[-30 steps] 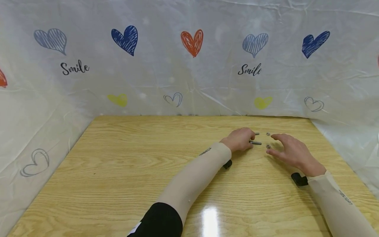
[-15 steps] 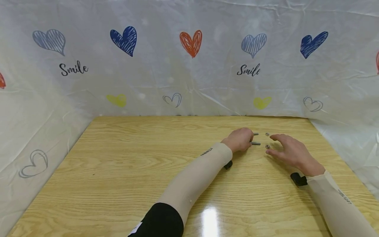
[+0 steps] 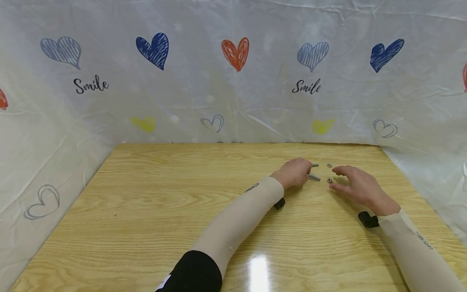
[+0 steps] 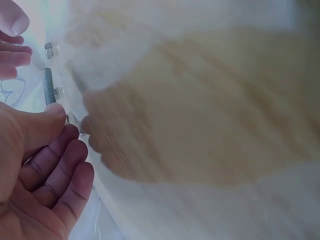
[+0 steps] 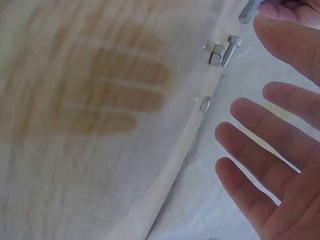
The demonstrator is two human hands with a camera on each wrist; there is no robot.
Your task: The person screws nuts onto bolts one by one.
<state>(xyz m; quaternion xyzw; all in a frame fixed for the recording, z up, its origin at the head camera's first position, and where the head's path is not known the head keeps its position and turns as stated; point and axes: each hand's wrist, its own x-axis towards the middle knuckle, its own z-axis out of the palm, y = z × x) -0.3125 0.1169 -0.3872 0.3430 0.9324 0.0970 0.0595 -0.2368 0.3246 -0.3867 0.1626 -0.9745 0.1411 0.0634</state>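
Silvery metal bolt (image 3: 314, 177), right of centre in the head view, is pinched by the left hand (image 3: 293, 172); hexagonal nuts (image 3: 329, 181) are seen on wood-grained tabletop (image 3: 157, 227) near the right hand (image 3: 362, 189). Left wrist: fine threads (image 4: 48, 86) are shown, upper left. Right wrist: fingers (image 5: 270, 131) are spread, lower right.

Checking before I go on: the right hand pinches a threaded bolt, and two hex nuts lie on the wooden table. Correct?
Not quite: the left hand pinches the threaded bolt, as the left wrist view shows. The two hex nuts do lie on the wooden table.
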